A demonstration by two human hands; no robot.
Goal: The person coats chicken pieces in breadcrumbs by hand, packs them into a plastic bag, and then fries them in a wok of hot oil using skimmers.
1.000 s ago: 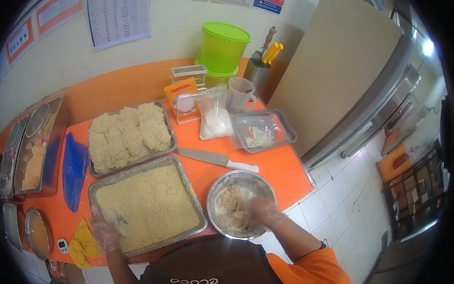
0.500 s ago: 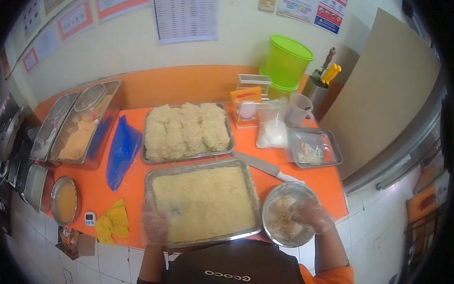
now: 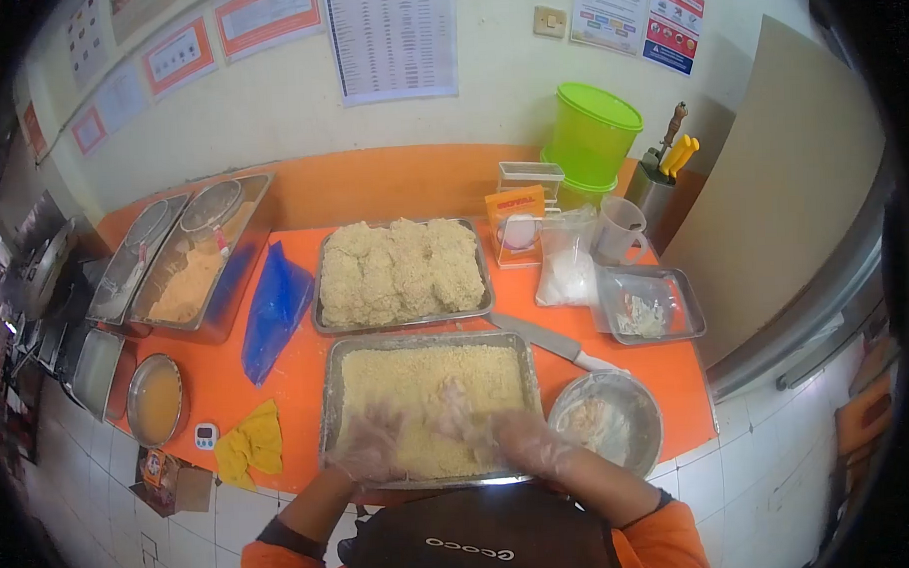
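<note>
Pale crumbs fill the near metal tray (image 3: 526,382), and a piece of coated, raw-looking food (image 3: 451,406) lies on them near the middle. My left hand (image 3: 372,442), in a clear glove, is over the tray's left part with fingers spread, holding nothing. On the other side of the piece is my right hand (image 3: 520,440), also gloved, over the tray's right edge; its fingers are blurred, and what they hold, if anything, is unclear. The metal bowl (image 3: 635,428) with wet, pale food sits to the right, partly behind my right forearm.
Behind stands a tray of crumb-coated pieces (image 3: 399,271). A large knife (image 3: 552,341) lies right of it. Farther right are a bag of white powder (image 3: 566,270), a mug (image 3: 618,228) and a small tray (image 3: 666,317). Left are a blue bag (image 3: 275,310), yellow cloth (image 3: 250,443) and liquid bowl (image 3: 158,399).
My right hand has moved left from the bowl to the crumb tray. A food piece now lies on the crumbs. My left hand has moved inward from the tray's left edge. The view has shifted.
</note>
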